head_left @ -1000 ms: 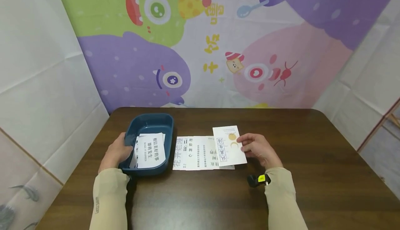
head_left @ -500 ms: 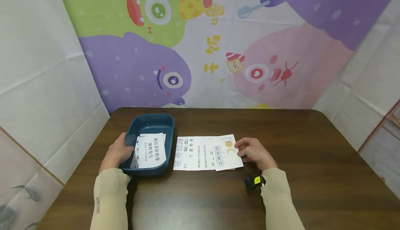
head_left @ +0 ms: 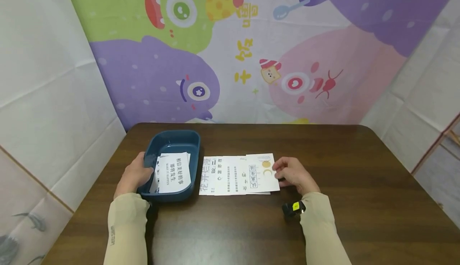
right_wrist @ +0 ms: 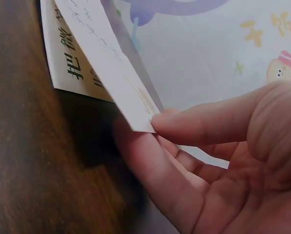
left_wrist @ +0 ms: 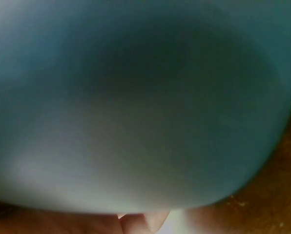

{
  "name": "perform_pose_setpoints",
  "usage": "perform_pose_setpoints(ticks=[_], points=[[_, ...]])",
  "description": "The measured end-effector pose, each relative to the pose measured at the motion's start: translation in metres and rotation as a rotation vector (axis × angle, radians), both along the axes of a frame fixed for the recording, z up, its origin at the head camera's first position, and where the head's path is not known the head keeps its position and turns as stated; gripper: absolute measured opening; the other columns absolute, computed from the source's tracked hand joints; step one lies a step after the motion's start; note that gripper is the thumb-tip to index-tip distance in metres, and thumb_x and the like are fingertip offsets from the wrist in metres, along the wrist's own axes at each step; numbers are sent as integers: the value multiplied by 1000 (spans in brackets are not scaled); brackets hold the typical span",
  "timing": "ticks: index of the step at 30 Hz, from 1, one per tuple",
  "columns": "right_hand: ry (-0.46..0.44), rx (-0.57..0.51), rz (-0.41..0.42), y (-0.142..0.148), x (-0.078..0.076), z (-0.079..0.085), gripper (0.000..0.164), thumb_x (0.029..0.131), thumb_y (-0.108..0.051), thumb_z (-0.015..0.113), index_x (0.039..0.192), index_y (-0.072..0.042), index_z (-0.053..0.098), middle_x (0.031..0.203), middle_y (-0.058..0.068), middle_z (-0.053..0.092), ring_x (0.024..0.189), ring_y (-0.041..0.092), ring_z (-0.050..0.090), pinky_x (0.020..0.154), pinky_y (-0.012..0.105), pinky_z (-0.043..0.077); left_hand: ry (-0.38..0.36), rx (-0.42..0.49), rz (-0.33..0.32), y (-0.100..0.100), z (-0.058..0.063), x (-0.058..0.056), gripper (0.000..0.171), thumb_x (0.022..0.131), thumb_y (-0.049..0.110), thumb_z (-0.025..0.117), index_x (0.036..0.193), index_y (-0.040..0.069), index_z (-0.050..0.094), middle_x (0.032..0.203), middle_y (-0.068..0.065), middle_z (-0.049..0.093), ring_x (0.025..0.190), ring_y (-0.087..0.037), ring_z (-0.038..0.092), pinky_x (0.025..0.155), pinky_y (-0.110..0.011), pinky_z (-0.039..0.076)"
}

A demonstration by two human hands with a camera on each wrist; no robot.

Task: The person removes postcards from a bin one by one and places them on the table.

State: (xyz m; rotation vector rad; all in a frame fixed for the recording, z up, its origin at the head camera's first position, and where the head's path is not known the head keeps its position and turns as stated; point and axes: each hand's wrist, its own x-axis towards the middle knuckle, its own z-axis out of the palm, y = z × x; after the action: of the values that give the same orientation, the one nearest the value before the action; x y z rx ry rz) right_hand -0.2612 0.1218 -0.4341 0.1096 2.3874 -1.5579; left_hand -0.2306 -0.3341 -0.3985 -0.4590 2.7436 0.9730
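Note:
My right hand (head_left: 295, 174) pinches the right edge of a white card (head_left: 259, 174) printed with a yellow sun, a moon and boxed characters. In the right wrist view, thumb and finger meet on the edge of this card (right_wrist: 121, 73), tilted above another card (right_wrist: 70, 53). To its left lies a row of overlapping printed cards (head_left: 226, 177). My left hand (head_left: 133, 176) grips the left wall of a dark blue tray (head_left: 179, 137), thumb over the rim. Inside the tray is a small stack of cards (head_left: 174, 173). The tray's blurred wall (left_wrist: 145, 122) fills most of the left wrist view.
Everything stands on a dark brown wooden table (head_left: 223, 225). Behind its far edge hangs a cartoon-printed cloth (head_left: 244, 57), with white panels at the left and right. A black device with a yellow label (head_left: 294, 209) sits at my right wrist.
The card in my right hand has come down and left onto the end of the row, then straightened and shifted slightly. My left hand and the tray stay put.

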Motion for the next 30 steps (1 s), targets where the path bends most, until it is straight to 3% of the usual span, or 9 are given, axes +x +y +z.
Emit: perform_pose_setpoints(ticks=[11, 30], points=[[34, 64, 54, -3, 2, 1, 20, 83, 6, 61, 103, 1, 63, 96, 16, 54, 83, 28, 54, 59, 34, 57, -6, 2, 1, 0, 1, 0, 66, 99, 16, 46, 154, 3, 11, 154, -36, 23, 130, -58, 31, 99, -78, 31], [52, 187, 49, -11, 1, 5, 22, 80, 8, 60, 101, 0, 62, 94, 15, 54, 84, 29, 54, 56, 34, 56, -7, 7, 9, 0, 2, 0, 66, 100, 16, 46, 154, 3, 11, 154, -36, 23, 129, -58, 31, 98, -78, 31]])
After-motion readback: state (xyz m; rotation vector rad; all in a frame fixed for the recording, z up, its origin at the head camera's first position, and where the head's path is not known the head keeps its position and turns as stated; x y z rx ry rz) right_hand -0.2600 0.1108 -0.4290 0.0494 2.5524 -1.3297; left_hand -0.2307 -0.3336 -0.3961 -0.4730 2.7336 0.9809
